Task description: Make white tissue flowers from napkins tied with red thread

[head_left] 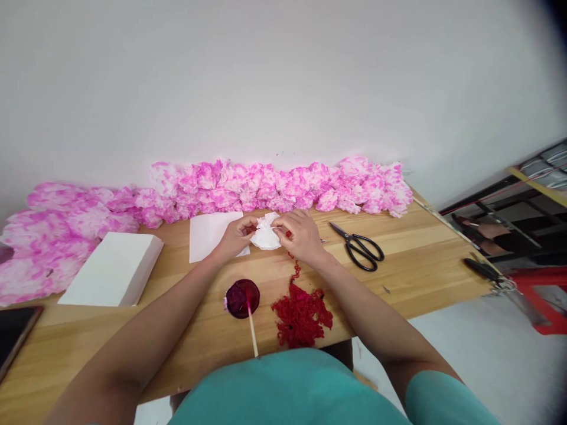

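A bunched white tissue paper piece, gathered narrow at its middle, is held just above the table between my two hands. My left hand pinches its left side with closed fingers. On the right, my right hand is closed on the paper's other side, and red yarn hangs down from that hand. The strand runs to a tangled heap of red yarn near the table's front edge. Beside my left hand lies a flat white paper sheet.
Pink-and-white paper flowers line the wall. A white paper stack stands left. Nearer are a bowl of dark pink dye with a stick in it. Black scissors lie right; a dark-screened device is far left.
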A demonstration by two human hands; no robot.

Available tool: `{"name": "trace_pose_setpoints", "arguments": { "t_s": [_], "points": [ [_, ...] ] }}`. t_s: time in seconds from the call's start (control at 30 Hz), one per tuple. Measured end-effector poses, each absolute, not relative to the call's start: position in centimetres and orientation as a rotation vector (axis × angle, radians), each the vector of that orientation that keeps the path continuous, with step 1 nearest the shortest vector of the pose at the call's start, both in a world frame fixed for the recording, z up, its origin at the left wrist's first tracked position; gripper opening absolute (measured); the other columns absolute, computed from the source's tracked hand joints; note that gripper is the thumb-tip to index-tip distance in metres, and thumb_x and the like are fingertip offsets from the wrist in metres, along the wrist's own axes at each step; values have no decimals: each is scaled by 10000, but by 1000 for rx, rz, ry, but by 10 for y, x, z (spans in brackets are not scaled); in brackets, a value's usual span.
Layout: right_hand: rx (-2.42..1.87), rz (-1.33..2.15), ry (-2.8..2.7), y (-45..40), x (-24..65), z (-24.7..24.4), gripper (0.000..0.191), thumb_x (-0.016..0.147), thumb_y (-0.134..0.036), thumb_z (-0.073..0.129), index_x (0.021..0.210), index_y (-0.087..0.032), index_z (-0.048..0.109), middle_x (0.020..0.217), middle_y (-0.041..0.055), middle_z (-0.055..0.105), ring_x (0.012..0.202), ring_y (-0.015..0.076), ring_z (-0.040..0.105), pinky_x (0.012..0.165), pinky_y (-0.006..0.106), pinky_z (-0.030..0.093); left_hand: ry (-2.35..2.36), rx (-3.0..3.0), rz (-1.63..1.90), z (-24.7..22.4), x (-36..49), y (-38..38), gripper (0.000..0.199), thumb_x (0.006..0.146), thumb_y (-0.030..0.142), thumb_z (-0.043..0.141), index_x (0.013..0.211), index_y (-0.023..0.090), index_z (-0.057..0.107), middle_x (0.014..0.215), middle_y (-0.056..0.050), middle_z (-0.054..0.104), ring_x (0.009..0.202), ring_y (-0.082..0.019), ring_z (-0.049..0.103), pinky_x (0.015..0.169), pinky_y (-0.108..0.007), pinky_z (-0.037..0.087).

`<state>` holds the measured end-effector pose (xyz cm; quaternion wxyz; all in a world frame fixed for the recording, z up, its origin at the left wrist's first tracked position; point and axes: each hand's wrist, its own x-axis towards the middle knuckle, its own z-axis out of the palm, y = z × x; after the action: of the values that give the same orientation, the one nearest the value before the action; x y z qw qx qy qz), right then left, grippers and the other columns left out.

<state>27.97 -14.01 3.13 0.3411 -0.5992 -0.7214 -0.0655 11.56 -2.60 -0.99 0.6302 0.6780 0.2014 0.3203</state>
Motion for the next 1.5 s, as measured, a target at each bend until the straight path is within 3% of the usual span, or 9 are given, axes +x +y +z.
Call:
{"name": "trace_pose_setpoints", "arguments": {
  "t_s": [0.33, 0.6, 0.97, 1.2, 1.33, 1.5],
  "points": [
    [-1693, -164, -1837, -140, 278, 26, 118, 843, -156, 585, 921, -196, 664, 896, 47, 729, 836, 218, 601, 782, 365, 354, 478, 1619, 741, -9, 114, -28, 375, 680, 349, 776, 983, 137, 714, 988, -96, 740, 907, -215, 672, 845, -339, 521],
    [-1690, -202, -1836, -142, 271, 30, 59, 876, -215, 596, 846, -210, 648, 807, 17, 704, 785, 191, 575, 780, 348, 344, 430, 1645, 691, -5, 115, -32, 349, 644, 348, 793, 906, 140, 696, 911, -63, 740, 862, -210, 671, 807, -314, 520],
    [-1584, -117, -1729, -144, 277, 38, 38, 864, -230, 589, 861, -224, 626, 837, 15, 698, 822, 196, 588, 809, 359, 373, 508, 1626, 746, -6, 114, -27, 356, 615, 336, 808, 880, 139, 674, 873, -47, 720, 811, -185, 654, 760, -291, 512],
    [-1634, -142, -1854, -142, 277, 33, 120, 875, -325, 613, 835, -214, 641, 822, 30, 693, 795, 199, 572, 809, 368, 354, 447, 1623, 686, -5, 116, -31, 348, 617, 341, 818, 880, 152, 690, 919, -57, 731, 836, -199, 665, 809, -312, 514],
    [-1622, -167, -1857, -140, 274, 31, 19, 834, -210, 616, 834, -214, 634, 797, 14, 687, 771, 190, 566, 821, 367, 352, 450, 1602, 681, -6, 117, -31, 360, 602, 330, 831, 877, 148, 687, 922, -59, 730, 825, -198, 668, 808, -307, 509],
    [-1576, -90, -1821, -141, 274, 35, 84, 778, -137, 601, 812, -214, 607, 797, 4, 684, 757, 182, 572, 796, 351, 360, 465, 1581, 714, -4, 117, -30, 349, 584, 327, 835, 833, 143, 673, 881, -51, 723, 786, -182, 657, 773, -293, 505]
  ]
}}
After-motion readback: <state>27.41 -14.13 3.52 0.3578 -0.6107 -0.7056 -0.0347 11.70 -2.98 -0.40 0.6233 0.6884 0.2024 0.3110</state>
